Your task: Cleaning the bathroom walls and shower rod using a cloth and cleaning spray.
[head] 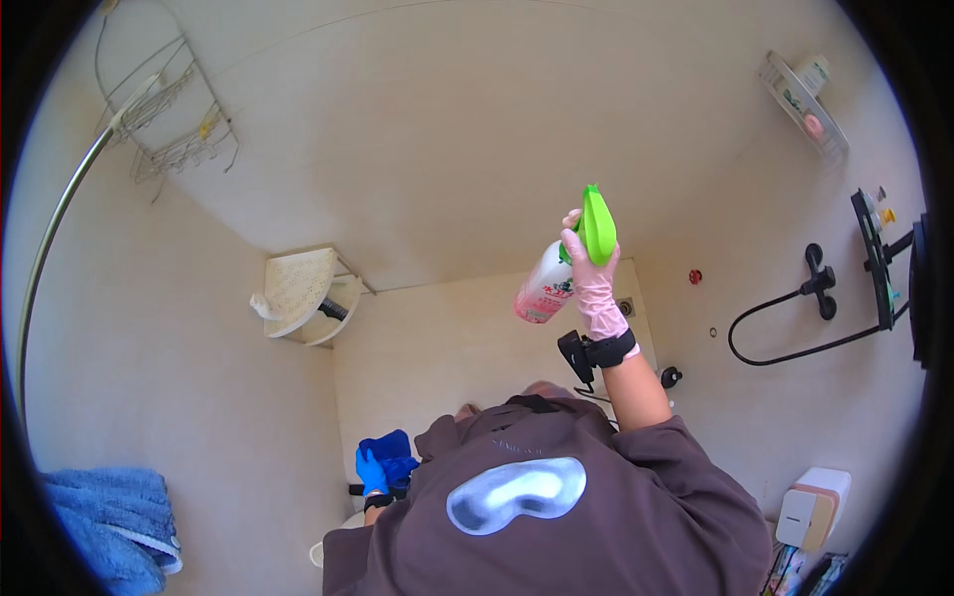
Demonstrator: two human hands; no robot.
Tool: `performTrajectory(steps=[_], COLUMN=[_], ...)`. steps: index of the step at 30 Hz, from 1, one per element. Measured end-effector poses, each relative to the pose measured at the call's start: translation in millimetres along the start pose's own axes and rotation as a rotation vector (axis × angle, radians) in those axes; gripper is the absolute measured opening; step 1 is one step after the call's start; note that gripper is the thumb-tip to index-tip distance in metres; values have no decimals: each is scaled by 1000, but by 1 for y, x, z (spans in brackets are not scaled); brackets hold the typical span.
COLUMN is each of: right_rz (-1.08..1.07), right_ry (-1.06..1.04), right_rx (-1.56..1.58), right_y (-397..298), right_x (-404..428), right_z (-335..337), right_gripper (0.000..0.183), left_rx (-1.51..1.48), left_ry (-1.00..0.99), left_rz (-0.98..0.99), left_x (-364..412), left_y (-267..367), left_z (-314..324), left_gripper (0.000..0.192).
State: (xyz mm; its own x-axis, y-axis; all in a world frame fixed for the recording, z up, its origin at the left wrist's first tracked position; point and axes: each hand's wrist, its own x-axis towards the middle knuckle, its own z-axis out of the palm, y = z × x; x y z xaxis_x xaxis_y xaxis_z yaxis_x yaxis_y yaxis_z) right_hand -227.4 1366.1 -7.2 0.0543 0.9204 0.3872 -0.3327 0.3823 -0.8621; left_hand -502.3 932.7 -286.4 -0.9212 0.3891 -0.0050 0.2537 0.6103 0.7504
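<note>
My right hand [594,279], in a thin pink glove, grips a white and pink spray bottle [544,287] by its neck. The bottle's bright green spray head [598,226] points toward the far wall, and its base tilts down to the left. A black strap with a small device circles my right wrist. Low on the left, my left hand [370,471] wears a blue glove and holds a dark blue cloth [389,453] beside my body. Its fingers are partly hidden by the cloth.
A corner shelf [298,294] stands on the left, under a wire rack [175,119]. A blue towel [112,521] hangs at the lower left. On the right are a black shower mixer [820,279] with its hose, a black shelf [873,257] and a white wall shelf [805,108].
</note>
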Motion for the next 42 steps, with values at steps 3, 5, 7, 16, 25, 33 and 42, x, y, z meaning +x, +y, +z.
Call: performTrajectory(steps=[3,5,7,16,25,33,42], right_rz=[-156,-162,6,-202,-37,-120,-163], right_ry=[18,15,-150,-485,-47,-154,-318], right_rx=[-277,-234,-211,-718,-392,-588,-785], right_y=[-2,16,13,40,14,29,55], right_x=[-12,-19,-36,-63,-1,-26,-48], right_z=[-28,-50,-59,-90,-134,-157,-147], right_gripper=[27,28,29,34,30,38,43], left_rx=[-13,-4,81,86,45,247,188], left_ry=[-14,58,32,2,-15,-73,-70], left_rz=[-108,-127,-168,-62,-14,-66,-94], left_x=[-13,-27,-33,-49,-52,-64,-63], left_y=[-2,-15,-13,-1,10,4,8], left_z=[-3,4,1,2,-5,-10,-18], left_gripper=[39,40,41,35,35,36,39])
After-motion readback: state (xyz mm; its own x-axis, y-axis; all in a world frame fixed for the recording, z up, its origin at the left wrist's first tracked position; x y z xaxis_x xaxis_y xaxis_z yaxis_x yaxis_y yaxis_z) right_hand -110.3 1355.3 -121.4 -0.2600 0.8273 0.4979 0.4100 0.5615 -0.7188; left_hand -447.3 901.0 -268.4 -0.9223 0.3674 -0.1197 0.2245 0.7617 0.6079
